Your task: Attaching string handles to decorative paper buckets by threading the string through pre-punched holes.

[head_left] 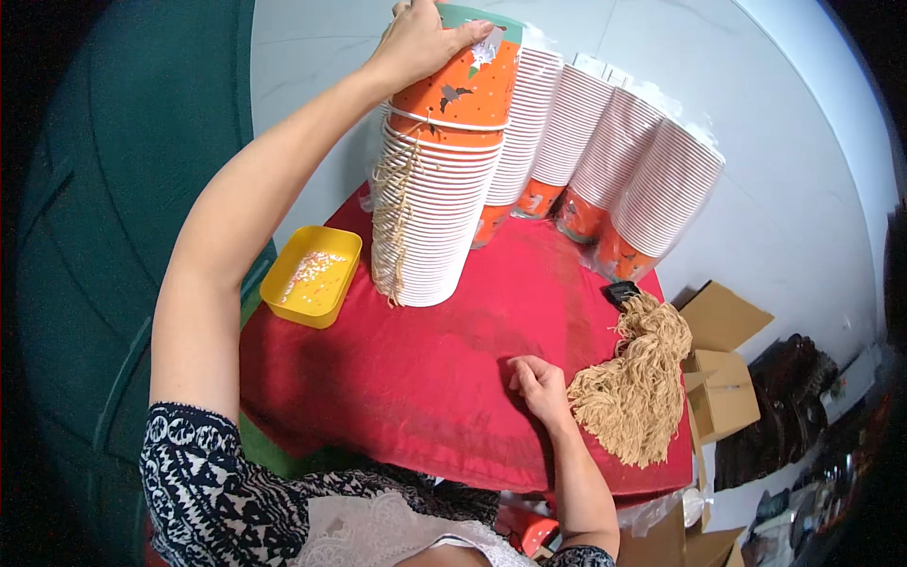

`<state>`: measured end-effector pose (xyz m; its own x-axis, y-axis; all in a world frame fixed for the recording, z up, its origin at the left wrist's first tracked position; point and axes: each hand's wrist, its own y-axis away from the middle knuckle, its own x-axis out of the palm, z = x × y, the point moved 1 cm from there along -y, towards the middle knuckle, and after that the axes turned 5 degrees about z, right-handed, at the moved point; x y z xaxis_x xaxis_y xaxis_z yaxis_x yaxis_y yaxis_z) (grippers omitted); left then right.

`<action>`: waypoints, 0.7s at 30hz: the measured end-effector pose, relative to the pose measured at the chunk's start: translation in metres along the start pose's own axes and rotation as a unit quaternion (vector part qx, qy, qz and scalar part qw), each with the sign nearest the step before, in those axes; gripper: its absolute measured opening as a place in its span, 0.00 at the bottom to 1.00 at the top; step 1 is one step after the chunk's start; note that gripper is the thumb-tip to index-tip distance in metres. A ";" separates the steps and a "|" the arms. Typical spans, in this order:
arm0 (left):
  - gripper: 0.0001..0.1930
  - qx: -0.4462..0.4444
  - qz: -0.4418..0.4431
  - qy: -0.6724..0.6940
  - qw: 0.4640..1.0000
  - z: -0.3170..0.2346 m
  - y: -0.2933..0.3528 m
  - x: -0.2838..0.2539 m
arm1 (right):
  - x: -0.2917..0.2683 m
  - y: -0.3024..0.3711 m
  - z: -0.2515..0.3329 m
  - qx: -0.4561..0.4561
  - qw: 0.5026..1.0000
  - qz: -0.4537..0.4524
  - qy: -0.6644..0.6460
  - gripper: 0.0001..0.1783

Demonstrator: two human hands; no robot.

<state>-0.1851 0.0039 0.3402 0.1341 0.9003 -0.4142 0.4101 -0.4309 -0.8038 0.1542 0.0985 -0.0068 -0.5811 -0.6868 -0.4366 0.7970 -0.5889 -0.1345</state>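
My left hand [425,42] grips the top orange paper cup [463,90], which is upside down with a bat picture and a green base. Below it rises a tall stack of nested cups [439,217], white rims showing, with tan strings [402,198] hanging down the left side. On the red cloth, my right hand [540,387] rests with its fingers curled in, and nothing shows in them. Just right of that hand lies a thick bundle of tan strings [633,387], gathered by something black at its upper end.
Left of the stack, a yellow plastic tray [335,300] holds small white and orange bits. Several wrapped cup stacks [666,189] stand at the back against the pale wall [756,170]. Cardboard boxes [726,392] are beyond the table's right edge; a green surface [123,236] lies left.
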 end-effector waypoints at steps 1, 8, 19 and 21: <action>0.41 -0.004 -0.004 -0.005 1.000 0.001 -0.002 0.000 | 0.000 0.000 0.000 0.004 1.000 0.001 -0.007 0.13; 0.38 0.004 -0.018 0.018 1.000 0.000 -0.005 -0.006 | 0.000 0.000 -0.002 0.001 1.000 -0.003 0.002 0.14; 0.37 0.015 0.001 0.021 1.000 0.007 -0.001 -0.004 | 0.000 0.000 0.000 0.007 1.000 -0.004 0.018 0.13; 0.38 0.009 0.011 0.022 1.000 0.009 0.000 -0.004 | 0.001 0.001 0.002 0.006 1.000 -0.004 0.015 0.13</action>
<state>-0.1931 -0.0006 0.3379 0.1820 0.8920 -0.4138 0.3905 -0.4518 -0.8021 0.1540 0.0967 -0.0051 -0.5815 -0.6694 -0.4624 0.7904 -0.5994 -0.1264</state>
